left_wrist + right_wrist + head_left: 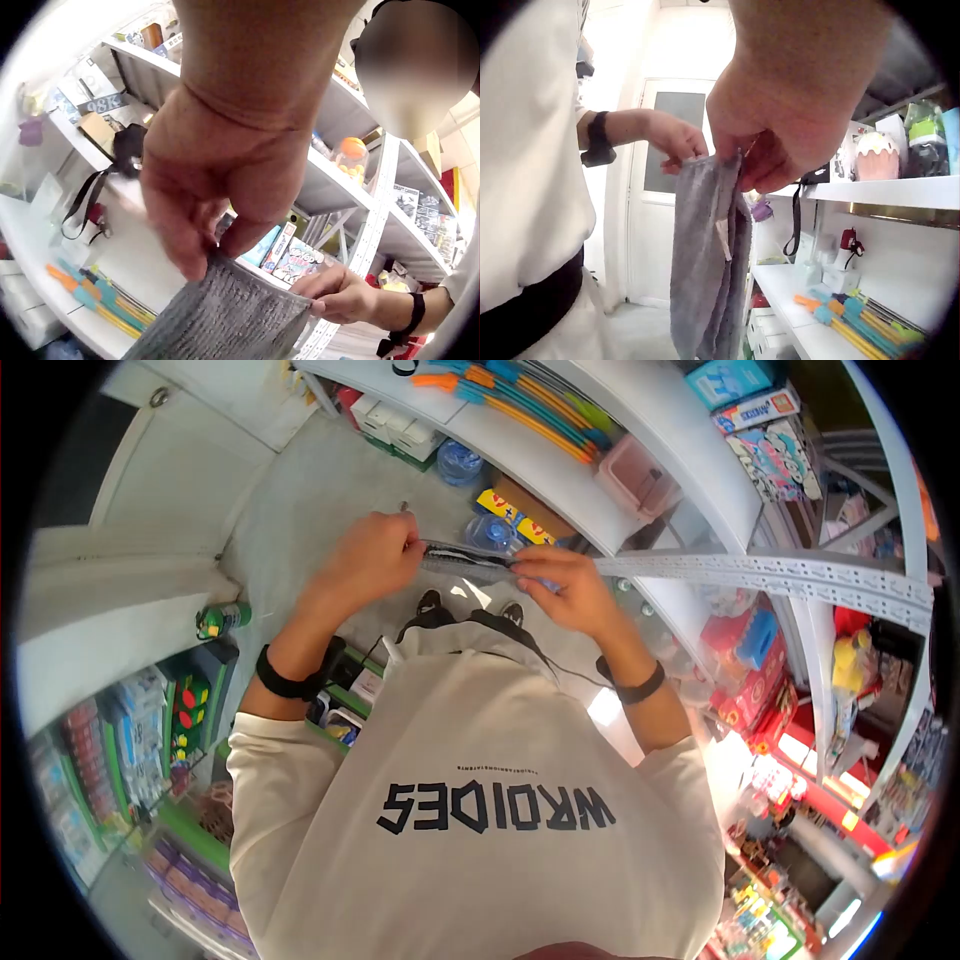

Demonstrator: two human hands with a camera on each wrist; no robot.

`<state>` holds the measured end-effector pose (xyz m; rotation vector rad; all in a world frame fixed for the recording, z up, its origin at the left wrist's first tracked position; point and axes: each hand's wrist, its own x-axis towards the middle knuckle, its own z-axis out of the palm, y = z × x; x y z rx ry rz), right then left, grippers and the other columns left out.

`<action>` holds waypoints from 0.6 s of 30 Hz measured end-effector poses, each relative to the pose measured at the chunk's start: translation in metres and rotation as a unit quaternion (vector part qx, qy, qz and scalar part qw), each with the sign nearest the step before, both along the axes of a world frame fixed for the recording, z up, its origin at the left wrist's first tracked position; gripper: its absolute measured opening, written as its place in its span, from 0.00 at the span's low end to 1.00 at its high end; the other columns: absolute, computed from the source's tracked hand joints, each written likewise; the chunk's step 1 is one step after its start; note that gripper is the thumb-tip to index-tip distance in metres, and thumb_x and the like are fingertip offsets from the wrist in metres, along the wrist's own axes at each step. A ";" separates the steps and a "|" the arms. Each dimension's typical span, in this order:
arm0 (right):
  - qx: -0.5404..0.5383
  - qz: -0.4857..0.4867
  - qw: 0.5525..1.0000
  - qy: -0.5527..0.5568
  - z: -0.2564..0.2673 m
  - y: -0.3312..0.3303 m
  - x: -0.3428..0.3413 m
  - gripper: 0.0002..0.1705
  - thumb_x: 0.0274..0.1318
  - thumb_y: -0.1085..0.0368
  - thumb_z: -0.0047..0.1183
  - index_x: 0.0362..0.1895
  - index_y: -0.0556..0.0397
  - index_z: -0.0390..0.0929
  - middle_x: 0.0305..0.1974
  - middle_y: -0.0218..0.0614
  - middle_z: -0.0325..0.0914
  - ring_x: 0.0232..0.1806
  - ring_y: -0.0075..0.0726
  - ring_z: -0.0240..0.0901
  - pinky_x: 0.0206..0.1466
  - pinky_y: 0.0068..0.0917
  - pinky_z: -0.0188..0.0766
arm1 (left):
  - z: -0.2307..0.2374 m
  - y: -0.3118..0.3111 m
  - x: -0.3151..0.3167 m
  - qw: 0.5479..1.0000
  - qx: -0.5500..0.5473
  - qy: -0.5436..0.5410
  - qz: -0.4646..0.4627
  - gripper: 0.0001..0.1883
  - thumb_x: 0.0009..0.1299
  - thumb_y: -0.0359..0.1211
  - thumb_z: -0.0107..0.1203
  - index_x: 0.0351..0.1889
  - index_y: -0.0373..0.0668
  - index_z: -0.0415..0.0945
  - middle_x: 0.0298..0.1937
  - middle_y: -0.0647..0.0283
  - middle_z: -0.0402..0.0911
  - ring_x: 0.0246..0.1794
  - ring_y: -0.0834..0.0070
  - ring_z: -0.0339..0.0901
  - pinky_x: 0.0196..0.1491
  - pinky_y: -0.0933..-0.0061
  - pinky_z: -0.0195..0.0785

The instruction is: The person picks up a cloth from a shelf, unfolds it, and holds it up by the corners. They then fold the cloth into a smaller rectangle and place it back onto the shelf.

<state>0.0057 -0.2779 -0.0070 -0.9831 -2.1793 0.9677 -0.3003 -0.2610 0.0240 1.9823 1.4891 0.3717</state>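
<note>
A person in a pale T-shirt (480,760) with dark "WROIDES" lettering holds up a gray, textured cloth (694,255) by its upper edge, in front of the chest. The left hand (375,555) pinches one end, its grip clamped on the cloth between thumb and fingers. The right hand (565,588) pinches the other end the same way, thumb and fingertips together on the fabric. The edge between the two hands runs nearly straight, and the rest of the cloth hangs below them. From above, a dark gap shows between its layers; the right wrist view shows folds and a small whitish tag (724,238) on it.

The cloth is in midair, well above the floor (300,500), with the person's dark shoes (430,600) showing beyond it from above. Just past it stand a clear blue-tinted bottle (492,533) and a yellow-sided box (516,516). On a white shelf nearby lie rods with orange and teal parts (855,322), and farther along it sits a pink bin (640,478). A white door (651,247) with a gray panel stands behind the left hand in the right wrist view.
</note>
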 end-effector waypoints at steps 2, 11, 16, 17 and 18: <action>0.003 -0.029 0.999 -0.017 0.010 -0.003 -0.006 0.11 0.52 0.73 0.63 0.43 0.58 0.86 0.50 0.43 0.83 0.50 0.49 0.82 0.54 0.36 0.78 | 0.010 0.008 -0.007 1.000 -0.004 -0.001 -0.027 0.09 0.66 0.32 0.59 0.32 0.34 0.78 0.31 0.45 0.82 0.33 0.47 0.81 0.37 0.54 0.72; 0.118 -0.053 0.990 -0.047 0.059 -0.014 -0.026 0.10 0.50 0.73 0.62 0.39 0.58 0.86 0.46 0.42 0.83 0.46 0.49 0.80 0.50 0.38 0.78 | 0.034 0.045 -0.011 0.992 0.051 -0.028 -0.113 0.07 0.63 0.29 0.61 0.30 0.33 0.78 0.27 0.49 0.81 0.27 0.54 0.80 0.32 0.59 0.71; 0.120 -0.115 0.986 -0.015 0.067 -0.028 -0.045 0.09 0.50 0.73 0.63 0.39 0.57 0.86 0.44 0.42 0.82 0.44 0.48 0.79 0.48 0.38 0.77 | 0.012 0.054 0.012 0.993 0.073 -0.085 -0.033 0.11 0.63 0.29 0.60 0.44 0.37 0.78 0.20 0.54 0.78 0.20 0.62 0.76 0.28 0.62 0.66; 0.111 -0.125 0.986 0.000 0.064 -0.030 -0.045 0.10 0.50 0.73 0.64 0.40 0.56 0.87 0.44 0.41 0.81 0.44 0.47 0.79 0.47 0.38 0.77 | 0.009 0.054 0.018 0.993 0.075 -0.085 -0.037 0.11 0.63 0.29 0.60 0.44 0.37 0.78 0.20 0.54 0.78 0.20 0.62 0.76 0.28 0.62 0.66; 0.113 -0.128 0.985 0.000 0.060 -0.031 -0.045 0.10 0.50 0.73 0.64 0.40 0.56 0.87 0.44 0.41 0.81 0.44 0.47 0.79 0.47 0.38 0.77 | 0.007 0.053 0.023 0.992 0.095 -0.072 -0.037 0.13 0.64 0.28 0.59 0.47 0.40 0.78 0.20 0.55 0.78 0.19 0.61 0.76 0.27 0.60 0.66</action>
